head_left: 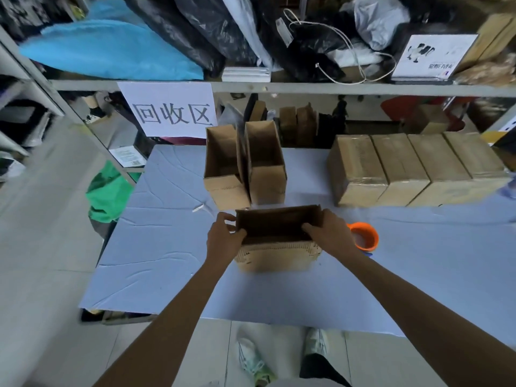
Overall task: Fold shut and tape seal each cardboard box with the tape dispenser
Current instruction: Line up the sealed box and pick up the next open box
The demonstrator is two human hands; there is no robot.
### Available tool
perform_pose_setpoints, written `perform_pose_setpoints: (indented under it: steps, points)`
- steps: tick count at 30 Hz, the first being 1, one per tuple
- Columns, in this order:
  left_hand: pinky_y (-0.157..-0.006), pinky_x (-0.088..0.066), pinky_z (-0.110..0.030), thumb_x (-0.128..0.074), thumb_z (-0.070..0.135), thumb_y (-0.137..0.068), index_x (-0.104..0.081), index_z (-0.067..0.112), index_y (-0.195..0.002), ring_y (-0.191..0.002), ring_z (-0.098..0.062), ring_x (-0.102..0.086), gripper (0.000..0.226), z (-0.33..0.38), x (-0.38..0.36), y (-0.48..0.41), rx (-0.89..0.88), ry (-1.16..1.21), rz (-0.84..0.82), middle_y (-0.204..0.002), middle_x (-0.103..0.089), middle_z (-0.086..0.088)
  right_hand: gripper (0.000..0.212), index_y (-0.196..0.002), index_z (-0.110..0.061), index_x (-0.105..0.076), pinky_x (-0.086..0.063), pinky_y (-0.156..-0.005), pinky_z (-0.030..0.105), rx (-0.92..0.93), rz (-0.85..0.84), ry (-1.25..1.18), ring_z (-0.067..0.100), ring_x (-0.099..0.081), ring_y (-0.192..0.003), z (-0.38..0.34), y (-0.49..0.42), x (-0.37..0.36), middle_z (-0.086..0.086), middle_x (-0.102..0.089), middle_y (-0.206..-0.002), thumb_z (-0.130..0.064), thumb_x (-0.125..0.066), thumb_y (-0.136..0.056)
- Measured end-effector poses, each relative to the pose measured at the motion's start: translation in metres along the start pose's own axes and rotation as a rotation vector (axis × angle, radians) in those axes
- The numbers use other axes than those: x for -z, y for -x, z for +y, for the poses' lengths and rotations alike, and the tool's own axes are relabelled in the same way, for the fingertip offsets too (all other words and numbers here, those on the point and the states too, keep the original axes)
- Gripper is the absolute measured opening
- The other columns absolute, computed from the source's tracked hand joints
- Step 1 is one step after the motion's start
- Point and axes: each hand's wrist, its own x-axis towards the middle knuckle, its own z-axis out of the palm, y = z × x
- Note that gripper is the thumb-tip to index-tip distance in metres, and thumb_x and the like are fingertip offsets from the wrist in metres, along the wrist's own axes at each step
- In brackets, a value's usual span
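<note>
One white sign (167, 110) hangs from the shelf rail at the left, above the far edge of your blue table (156, 247). Just right of it, two open boxes (223, 166) stand side by side at the back of the table, touching, with their tops open. In front of them and nearer you is the box (276, 247) you are working on, also open at the top. Your left hand (223, 238) grips its left end, fingers and thumb curled round the corner. Your right hand (331, 233) grips the right end, with fingers reaching over the rim into the opening. Just right of that hand, and partly hidden by it, the orange tape dispenser (367, 237) lies on the table, untouched. Farther back and right, four sealed boxes (360, 169) stand in a row, each touching the next, with shiny tape over their tops.
</note>
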Motion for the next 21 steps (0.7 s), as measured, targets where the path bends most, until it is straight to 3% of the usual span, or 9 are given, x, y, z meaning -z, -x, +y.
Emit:
perform_pose_setpoints:
  steps: [3,5,8,11,13,18,21]
  points:
    - [-0.079,-0.053,-0.034,-0.056,0.047,-0.090,-0.050,0.021,-0.101,-0.083,-0.017,-0.056,0.029,0.007,0.000,-0.005,0.028,-0.094,0.041,-0.089,-0.056,0.003,0.050,-0.097,-0.014,-0.055,-0.051,-0.076,0.036,-0.033,0.029,0.054,0.022,-0.060,-0.083,-0.003,-0.006,0.004,0.005,-0.062,-0.091,-0.061,-0.043,-0.088]
    - [-0.075,-0.047,-0.030,-0.051,0.054,-0.090,-0.049,0.021,-0.098,-0.083,-0.017,-0.054,0.033,0.011,-0.002,-0.009,0.044,-0.127,0.053,-0.090,-0.054,0.003,0.054,-0.092,-0.010,-0.057,-0.051,-0.076,0.038,-0.071,0.048,0.059,0.025,-0.060,-0.082,-0.005,-0.010,0.007,0.009,-0.062,-0.089,-0.061,-0.039,-0.091]
    - [-0.078,-0.052,-0.033,-0.063,0.044,-0.086,-0.051,0.019,-0.102,-0.085,-0.017,-0.057,0.031,0.010,-0.002,-0.011,-0.003,-0.072,-0.004,-0.091,-0.057,0.003,0.052,-0.095,-0.006,-0.058,-0.047,-0.070,0.034,-0.054,0.049,0.049,0.023,-0.059,-0.080,-0.010,-0.012,0.011,0.010,-0.062,-0.088,-0.056,-0.042,-0.093]
    - [-0.080,-0.057,-0.041,-0.078,0.021,-0.073,-0.054,0.019,-0.113,-0.093,-0.020,-0.059,0.047,0.003,0.001,-0.008,-0.122,0.029,-0.095,-0.101,-0.061,-0.002,0.049,-0.107,-0.006,-0.052,-0.047,-0.068,0.029,-0.001,-0.012,0.059,0.021,-0.059,-0.083,-0.012,-0.013,0.015,0.007,-0.061,-0.093,-0.046,-0.066,-0.083]
    - [-0.081,-0.057,-0.044,-0.078,0.022,-0.064,-0.054,0.020,-0.114,-0.095,-0.021,-0.059,0.056,0.000,0.002,-0.007,-0.142,0.084,-0.090,-0.106,-0.061,-0.005,0.058,-0.115,-0.005,-0.043,-0.051,-0.070,0.032,0.042,-0.004,0.031,0.025,-0.061,-0.090,-0.010,-0.014,0.016,0.008,-0.059,-0.098,-0.035,-0.075,-0.076]
    - [-0.084,-0.056,-0.040,-0.075,0.024,-0.079,-0.051,0.029,-0.115,-0.098,-0.018,-0.057,0.044,-0.005,-0.005,-0.017,-0.072,0.088,-0.046,-0.111,-0.058,-0.001,0.029,-0.098,-0.011,-0.042,-0.051,-0.053,0.028,0.235,0.015,-0.094,0.022,-0.061,-0.070,0.000,-0.015,0.018,0.004,-0.058,-0.078,-0.008,-0.065,-0.081]
    - [-0.083,-0.056,-0.036,-0.072,0.029,-0.082,-0.051,0.031,-0.115,-0.100,-0.018,-0.057,0.039,-0.004,-0.007,-0.021,-0.060,0.107,-0.042,-0.112,-0.058,0.000,0.023,-0.100,-0.013,-0.045,-0.058,-0.064,0.034,0.295,0.002,-0.143,0.019,-0.063,-0.073,0.007,-0.016,0.017,0.005,-0.064,-0.086,-0.012,-0.063,-0.086]
